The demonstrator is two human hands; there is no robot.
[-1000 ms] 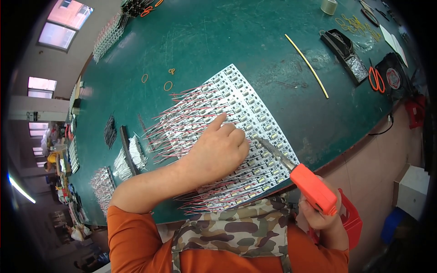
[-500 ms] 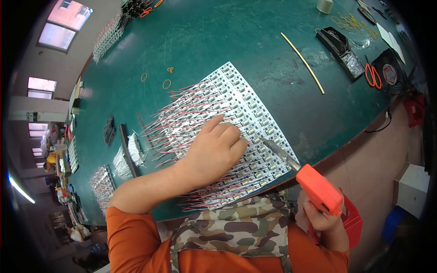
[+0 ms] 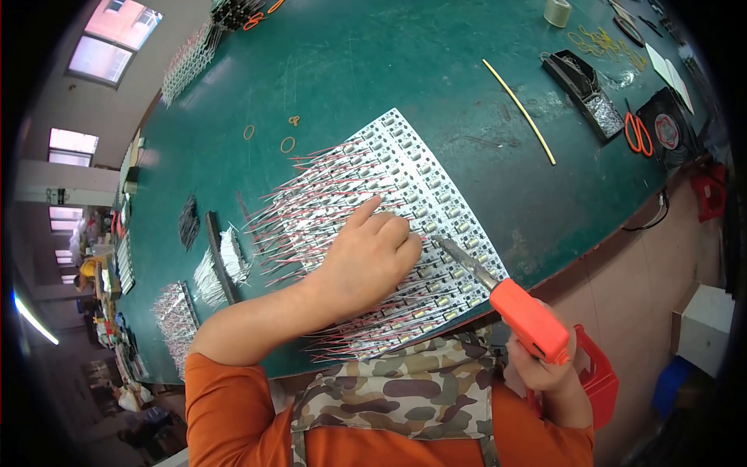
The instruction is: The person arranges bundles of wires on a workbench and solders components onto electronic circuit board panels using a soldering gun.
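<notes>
A large white panel of small circuit boards (image 3: 412, 167) lies tilted on the green table, with rows of small cylindrical parts on it. Many thin red and white wires (image 3: 288, 202) stick out past its left side. Over the panel's middle rests my left hand (image 3: 373, 253), its fingers curled and pinched down; what they hold is hidden beneath them. My right hand (image 3: 545, 362) grips the red handle of a soldering gun (image 3: 529, 319). The gun's metal tip reaches the boards just right of my left fingers.
Bundles of white wire (image 3: 232, 257) lie at left beside a dark bar (image 3: 219, 257). Rubber bands (image 3: 288, 144) lie beyond the panel. Farther right are a yellow stick (image 3: 520, 111), a black box (image 3: 580, 89), orange scissors (image 3: 638, 134) and a small fan (image 3: 668, 128).
The soldering gun and my right hand have shifted a little left, bringing the tip nearer my left fingers. My left hand stays almost where it was.
</notes>
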